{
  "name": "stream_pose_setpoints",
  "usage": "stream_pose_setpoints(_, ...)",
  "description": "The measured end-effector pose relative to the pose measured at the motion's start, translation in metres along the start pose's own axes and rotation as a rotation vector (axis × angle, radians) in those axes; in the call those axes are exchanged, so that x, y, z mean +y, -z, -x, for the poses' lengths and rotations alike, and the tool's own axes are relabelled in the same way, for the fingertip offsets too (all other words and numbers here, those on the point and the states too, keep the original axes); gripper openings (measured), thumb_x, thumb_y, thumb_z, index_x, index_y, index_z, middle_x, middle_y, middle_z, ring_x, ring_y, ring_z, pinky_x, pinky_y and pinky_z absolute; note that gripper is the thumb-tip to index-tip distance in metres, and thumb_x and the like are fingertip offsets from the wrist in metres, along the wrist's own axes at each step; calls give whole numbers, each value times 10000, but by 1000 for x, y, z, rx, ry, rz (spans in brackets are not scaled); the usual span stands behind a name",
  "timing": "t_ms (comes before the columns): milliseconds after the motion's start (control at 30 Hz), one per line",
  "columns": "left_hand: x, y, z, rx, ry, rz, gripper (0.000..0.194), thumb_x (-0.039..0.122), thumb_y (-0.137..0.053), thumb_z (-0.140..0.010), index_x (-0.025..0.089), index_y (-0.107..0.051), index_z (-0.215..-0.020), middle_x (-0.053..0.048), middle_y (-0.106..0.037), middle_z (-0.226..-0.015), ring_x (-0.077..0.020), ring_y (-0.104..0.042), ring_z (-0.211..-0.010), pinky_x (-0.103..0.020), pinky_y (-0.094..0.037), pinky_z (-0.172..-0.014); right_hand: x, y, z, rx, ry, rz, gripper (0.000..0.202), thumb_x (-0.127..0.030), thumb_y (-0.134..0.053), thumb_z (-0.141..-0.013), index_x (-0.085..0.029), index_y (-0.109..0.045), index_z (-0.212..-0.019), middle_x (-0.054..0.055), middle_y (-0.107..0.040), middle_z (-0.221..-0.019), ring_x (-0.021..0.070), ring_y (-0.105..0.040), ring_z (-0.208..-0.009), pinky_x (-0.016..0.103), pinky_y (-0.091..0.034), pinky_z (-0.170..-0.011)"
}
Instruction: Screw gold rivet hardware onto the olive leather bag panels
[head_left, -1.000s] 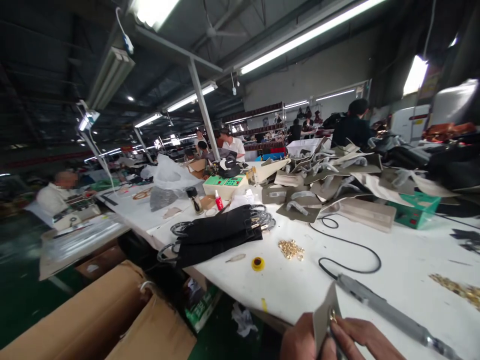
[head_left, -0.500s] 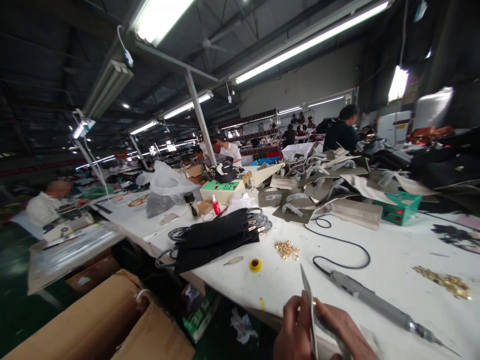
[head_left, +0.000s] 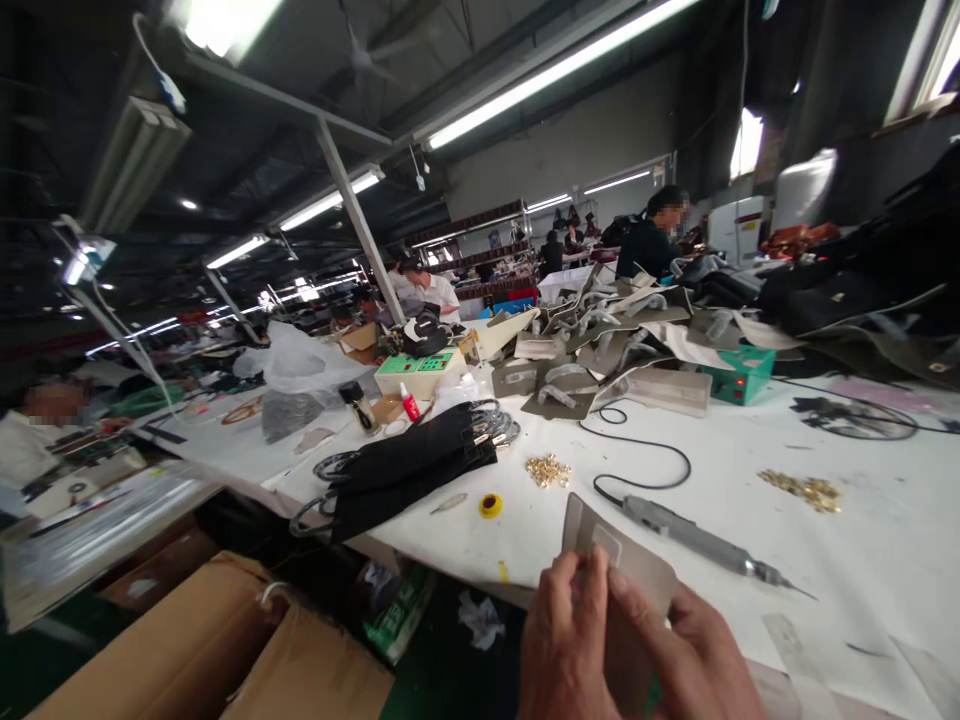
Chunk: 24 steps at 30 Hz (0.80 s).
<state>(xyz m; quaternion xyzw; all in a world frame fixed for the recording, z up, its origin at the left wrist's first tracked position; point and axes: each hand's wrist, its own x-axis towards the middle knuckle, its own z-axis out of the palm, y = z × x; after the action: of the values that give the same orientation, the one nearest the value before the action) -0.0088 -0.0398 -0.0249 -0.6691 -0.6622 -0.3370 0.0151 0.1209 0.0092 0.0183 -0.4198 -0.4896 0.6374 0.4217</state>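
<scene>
A flat grey-brown panel (head_left: 637,560) is held at the table's front edge, tilted with its face toward me. My left hand (head_left: 566,630) grips its left side, fingertips pressed near a pale rectangular patch. On the right, my right hand (head_left: 686,640) holds the panel with the thumb across its face. Behind the panel lies a grey pen-shaped electric tool (head_left: 694,540) with a thin tip and a black cord. Small gold metal pieces (head_left: 547,470) form a pile beyond the hands, and a yellow round roll (head_left: 490,506) sits to their left.
Black strips with grey handles (head_left: 412,465) lie left of centre. More gold pieces (head_left: 802,490) are at the right. Stacked grey panels (head_left: 585,350) and a green box (head_left: 741,375) stand farther back. Cardboard boxes (head_left: 165,640) are below left. Several people sit in the background.
The panel has turned from edge-on to showing its broad face, and both hands have turned with it. The view has shifted right, so the table things appear farther left.
</scene>
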Motion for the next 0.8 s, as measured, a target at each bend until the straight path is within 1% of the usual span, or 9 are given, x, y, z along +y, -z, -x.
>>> stream_pose_setpoints(67, 3, 14, -7, -64, -20, 117, 1065, 335, -814, -638, 270, -360, -1598, -162, -532, -1429, -379, -596, -1245, -518, -563, -1024, -5, 8, -3, -31, -87, -44, 519, -669, -722, -807, -153, -748, -859, 62, -733, -699, 242, -674, -632, 285, -512, -538)
stream_pose_setpoints(100, 4, 20, -12, -74, -14, 165, 977, 338, -801, -672, 277, -417, -1568, -151, -538, -1397, -357, -590, -1244, -508, -551, -1040, -7, 13, -5, -54, -125, -71, 536, -671, -732, -800, -143, -749, -884, 64, -741, -718, 234, -672, -637, 282, -508, -547)
stream_pose_setpoints(200, -2, 28, -31, -36, 6, 252, 368, 287, -625, -926, 324, -696, -1285, -97, -582, -1241, -259, -591, -1201, -455, -512, -1063, -6, 28, -15, -142, -202, -153, 584, -648, -780, -764, -116, -755, -1003, 87, -769, -792, 229, -685, -667, 292, -525, -598)
stream_pose_setpoints(267, -9, 21, -43, 19, 103, 352, 226, 303, -671, -911, 294, -743, -1125, -81, -574, -1248, -255, -572, -1232, -434, -509, -1057, 0, 36, -22, -196, -258, -210, 586, -626, -803, -748, -111, -757, -1024, 96, -774, -797, 232, -694, -666, 306, -537, -614)
stream_pose_setpoints(333, -16, 8, -50, -9, 292, 557, 451, 319, -753, -841, 281, -643, -1277, -90, -556, -1361, -257, -591, -1238, -382, -557, -972, 9, 43, -29, -222, -292, -245, 553, -597, -816, -745, -118, -760, -1014, 99, -780, -814, 241, -709, -693, 324, -554, -651)
stream_pose_setpoints(400, -21, -6, -53, -119, 474, 786, 742, 333, -785, -803, 268, -460, -1467, -108, -595, -1380, -243, -653, -1166, -344, -582, -903, 18, 50, -35, -227, -308, -245, 509, -564, -820, -752, -130, -759, -1010, 97, -787, -839, 249, -720, -724, 339, -564, -686)
stream_pose_setpoints(433, -23, -13, -54, -193, 532, 869, 791, 342, -782, -803, 250, -416, -1499, -107, -644, -1329, -234, -682, -1114, -337, -584, -892, 22, 53, -38, -227, -314, -231, 486, -550, -819, -757, -136, -758, -1005, 93, -787, -841, 248, -720, -724, 341, -563, -691)
stream_pose_setpoints(567, -34, -33, -60, -407, 538, 844, 614, 342, -746, -808, 192, -559, -1373, -60, -757, -1075, -218, -724, -965, -321, -583, -849, 35, 65, -52, -204, -364, -94, 398, -524, -802, -773, -156, -747, -917, 70, -780, -818, 219, -693, -671, 307, -533, -627)
stream_pose_setpoints(800, -55, -66, -81, -562, 452, 671, 495, 241, -775, -733, 205, -682, -1218, -46, -778, -1038, -228, -728, -936, -328, -570, -837, 43, 75, -82, -116, -458, 346, 220, -371, -728, -800, -151, -723, -791, 52, -748, -747, 192, -649, -651, 270, -479, -586)
